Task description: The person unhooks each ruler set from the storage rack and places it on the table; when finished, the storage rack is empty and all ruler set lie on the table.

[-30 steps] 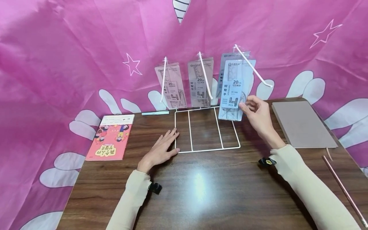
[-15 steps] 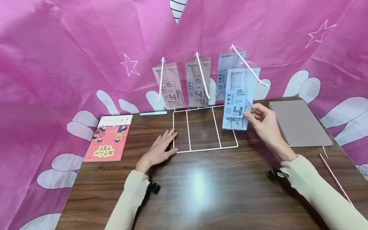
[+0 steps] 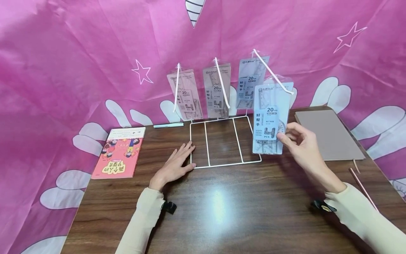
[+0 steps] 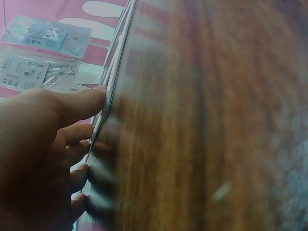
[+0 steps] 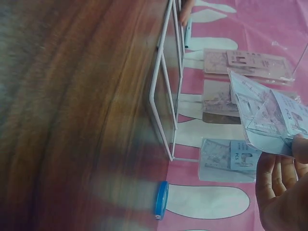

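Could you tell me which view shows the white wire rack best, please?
The head view: the white wire rack shows three hooks and most of its base, partly behind the blue ruler-set pack. The right wrist view shows part of the base slantwise; the left wrist view, an edge touched by the left hand.

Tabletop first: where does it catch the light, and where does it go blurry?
Head view: a bright white glare sits on the wooden tabletop, nearer the person than the white wire rack, while the held blue ruler-set package has legible large print; left wrist view: the wood is blurred, with dark shadows or reflections beside the left hand's fingers; right wrist view: the grain looks soft and streaky.
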`<state>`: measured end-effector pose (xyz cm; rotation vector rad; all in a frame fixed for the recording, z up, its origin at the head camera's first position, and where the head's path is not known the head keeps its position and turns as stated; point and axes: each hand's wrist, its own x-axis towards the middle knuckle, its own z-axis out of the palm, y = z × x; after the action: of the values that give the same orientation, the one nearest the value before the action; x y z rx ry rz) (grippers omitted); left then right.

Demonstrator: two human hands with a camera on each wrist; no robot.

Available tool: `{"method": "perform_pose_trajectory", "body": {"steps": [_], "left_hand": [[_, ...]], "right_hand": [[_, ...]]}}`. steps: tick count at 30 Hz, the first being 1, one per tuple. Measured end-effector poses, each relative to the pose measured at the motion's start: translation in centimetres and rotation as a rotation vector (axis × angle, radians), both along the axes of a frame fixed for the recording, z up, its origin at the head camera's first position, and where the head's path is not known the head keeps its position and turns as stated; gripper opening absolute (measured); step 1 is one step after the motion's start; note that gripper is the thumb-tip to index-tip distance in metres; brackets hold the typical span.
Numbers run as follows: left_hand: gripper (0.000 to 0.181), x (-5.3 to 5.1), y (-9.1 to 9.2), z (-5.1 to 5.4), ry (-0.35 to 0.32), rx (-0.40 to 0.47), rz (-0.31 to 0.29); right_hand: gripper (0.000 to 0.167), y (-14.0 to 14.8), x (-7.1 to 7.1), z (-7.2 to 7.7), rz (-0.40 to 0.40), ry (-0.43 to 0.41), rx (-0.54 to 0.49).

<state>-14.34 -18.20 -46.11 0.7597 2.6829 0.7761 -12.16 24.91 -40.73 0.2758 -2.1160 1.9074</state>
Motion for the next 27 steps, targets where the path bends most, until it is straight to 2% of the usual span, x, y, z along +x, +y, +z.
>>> {"method": "perform_pose_trajectory", "body": {"steps": [15, 27], "left_hand": [[0.074, -0.1, -0.1, -0.1, -0.008, 0.008, 0.000], [0.074, 0.0, 0.0, 0.0, -0.019, 0.008, 0.002]], "right_hand": [[0.012, 1.2, 4.1, 1.2, 0.021, 0.008, 0.076], [0.015, 1.6, 6.0, 1.7, 0.033, 0.017, 0.060]]}}
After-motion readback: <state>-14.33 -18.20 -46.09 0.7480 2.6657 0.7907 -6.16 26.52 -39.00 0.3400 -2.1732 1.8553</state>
